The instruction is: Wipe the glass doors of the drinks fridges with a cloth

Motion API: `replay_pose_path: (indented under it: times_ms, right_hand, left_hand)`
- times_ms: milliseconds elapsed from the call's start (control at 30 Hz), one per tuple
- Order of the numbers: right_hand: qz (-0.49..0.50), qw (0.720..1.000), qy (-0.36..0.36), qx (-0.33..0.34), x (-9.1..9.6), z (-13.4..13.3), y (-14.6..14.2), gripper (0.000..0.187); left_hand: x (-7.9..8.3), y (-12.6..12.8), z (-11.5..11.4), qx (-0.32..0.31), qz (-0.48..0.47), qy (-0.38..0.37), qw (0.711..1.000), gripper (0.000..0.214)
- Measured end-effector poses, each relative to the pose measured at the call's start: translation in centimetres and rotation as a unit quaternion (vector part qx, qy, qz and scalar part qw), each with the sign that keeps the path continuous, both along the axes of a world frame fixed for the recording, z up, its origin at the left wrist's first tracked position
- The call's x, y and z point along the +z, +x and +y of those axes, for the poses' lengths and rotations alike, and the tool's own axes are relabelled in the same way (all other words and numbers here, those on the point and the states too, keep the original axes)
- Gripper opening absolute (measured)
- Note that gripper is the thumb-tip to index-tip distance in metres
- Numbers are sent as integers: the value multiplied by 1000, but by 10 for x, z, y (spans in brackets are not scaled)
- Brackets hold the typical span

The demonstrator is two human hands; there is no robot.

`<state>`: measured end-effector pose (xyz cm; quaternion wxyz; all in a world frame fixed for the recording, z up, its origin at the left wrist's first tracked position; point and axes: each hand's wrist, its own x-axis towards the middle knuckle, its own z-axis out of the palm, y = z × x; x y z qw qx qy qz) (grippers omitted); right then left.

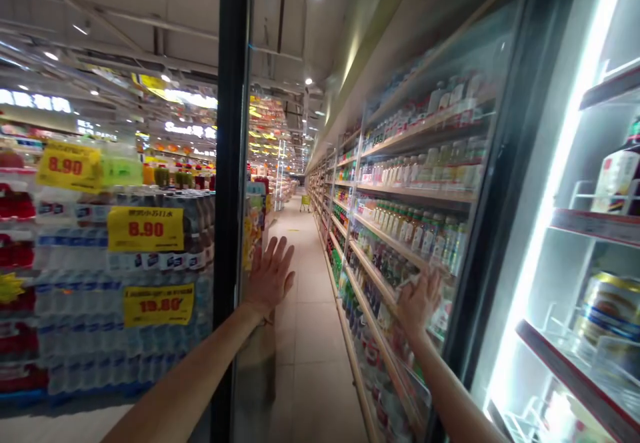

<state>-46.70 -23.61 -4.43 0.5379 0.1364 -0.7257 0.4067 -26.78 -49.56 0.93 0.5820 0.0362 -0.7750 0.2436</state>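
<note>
Door (231,163) with a black frame stands open beside the lit fridge (595,225); left hand (270,277), fingers spread apart, and blurred right hand (421,299), fingers slightly apart, lie against it.

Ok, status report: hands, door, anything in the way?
Left hand, right hand: both open at glass door, contact unclear. Door stands open beside lit cooler shelves. Yellowish cart far off, not blocking.

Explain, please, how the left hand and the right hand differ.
The left hand shows clearly spread fingers; the right hand looks blurrier, its fingers harder to separate. The left hand appears before the aisle floor, the right hand before bottle shelves. Both are raised.
</note>
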Motion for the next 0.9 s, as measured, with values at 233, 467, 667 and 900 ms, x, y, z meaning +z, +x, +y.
replay_pose_path:
  times_ms: [233, 467, 667, 900]
  right_hand:
    - [254, 894, 328, 168, -8, -73, 66, 54]
    - [4, 1000, -18, 18, 51, 8, -6, 60]
    - [167, 963, 131, 165, 80, -71, 48, 61]
    - [249, 877, 267, 312, 103, -77, 67, 70]
  left_hand:
    - [3, -1, -1, -15, 8, -6, 1000, 67]
    - [0, 1, -4, -7, -2, 7, 1000, 62]
    - [9, -15, 37, -109, 38, 52, 992, 60]
    - [26, -47, 83, -265, -22, 29, 964, 60]
